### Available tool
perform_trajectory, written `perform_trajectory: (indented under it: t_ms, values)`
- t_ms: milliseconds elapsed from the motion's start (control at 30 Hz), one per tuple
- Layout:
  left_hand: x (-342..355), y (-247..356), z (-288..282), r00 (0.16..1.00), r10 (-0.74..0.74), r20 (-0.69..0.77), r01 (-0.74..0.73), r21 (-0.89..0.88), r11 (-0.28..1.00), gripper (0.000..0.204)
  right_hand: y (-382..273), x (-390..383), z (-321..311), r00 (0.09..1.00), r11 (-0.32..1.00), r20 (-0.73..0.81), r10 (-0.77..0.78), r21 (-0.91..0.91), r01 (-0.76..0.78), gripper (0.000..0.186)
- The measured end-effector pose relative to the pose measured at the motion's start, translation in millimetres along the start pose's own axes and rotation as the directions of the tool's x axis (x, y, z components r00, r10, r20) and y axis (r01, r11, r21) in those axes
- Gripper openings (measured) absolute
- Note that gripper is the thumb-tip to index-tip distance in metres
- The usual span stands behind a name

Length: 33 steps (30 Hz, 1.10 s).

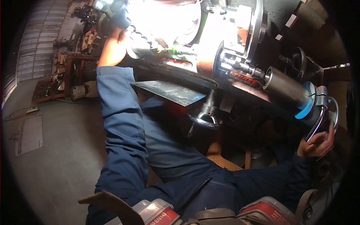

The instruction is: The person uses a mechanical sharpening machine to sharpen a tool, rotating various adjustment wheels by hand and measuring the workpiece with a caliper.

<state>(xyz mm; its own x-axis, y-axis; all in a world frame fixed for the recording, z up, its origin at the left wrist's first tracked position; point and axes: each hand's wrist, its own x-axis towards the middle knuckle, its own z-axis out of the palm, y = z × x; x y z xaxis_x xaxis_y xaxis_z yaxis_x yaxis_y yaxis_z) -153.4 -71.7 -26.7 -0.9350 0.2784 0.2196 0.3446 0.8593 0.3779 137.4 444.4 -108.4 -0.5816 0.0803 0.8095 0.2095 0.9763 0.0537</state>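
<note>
A lathe-like machine stretches across the upper part of the view, its left end washed out by a very bright light. My left hand (114, 47) reaches up to a dark grey part (120, 17) at that end; its fingers bend against the part, and glare hides most of the contact. At the far right, the fingers of my right hand (318, 144) curl round a bent metal lever (316, 125). That lever sits on the end of a thick grey cylinder (287, 88) with a blue ring (305, 103). A shiny chuck (230, 62) stands left of the cylinder.
A flat metal plate (170, 92) juts toward me below the machine, beside a small handwheel (206, 119). Another handwheel (300, 62) is behind the cylinder. A respirator with straps (161, 212) shows at the lower edge. Shelves of parts (84, 41) stand at the left.
</note>
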Motion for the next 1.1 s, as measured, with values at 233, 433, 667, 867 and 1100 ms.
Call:
perform_trajectory:
  t_ms: [233,433,667,867,1100]
  values:
    - [-2,3,-8,0.937,-0.314,0.155,0.34,-0.191,0.921,0.032,-8,-23,16,0.996,0.996,-0.037,-0.083,-0.012,0.083,0.036]
    - [-11,13,-5,0.998,0.056,-0.039,-0.051,0.113,0.992,0.025,-22,-5,4,0.995,0.99,0.005,0.099,0.099,-0.099,0.037]
    - [-13,-19,-9,0.996,0.052,0.069,-0.071,0.298,0.952,0.023,-24,6,-3,0.98,0.973,0.07,0.186,0.127,-0.194,0.038]
    - [-15,-17,-5,1.0,0.024,-0.001,-0.024,0.199,0.98,0.02,-22,9,-5,0.972,0.967,0.104,0.212,0.122,-0.224,0.039]
    - [-23,-2,14,0.901,-0.077,-0.427,0.06,-0.051,0.997,0.022,-19,12,-7,0.965,0.964,0.133,0.224,0.114,-0.239,0.041]
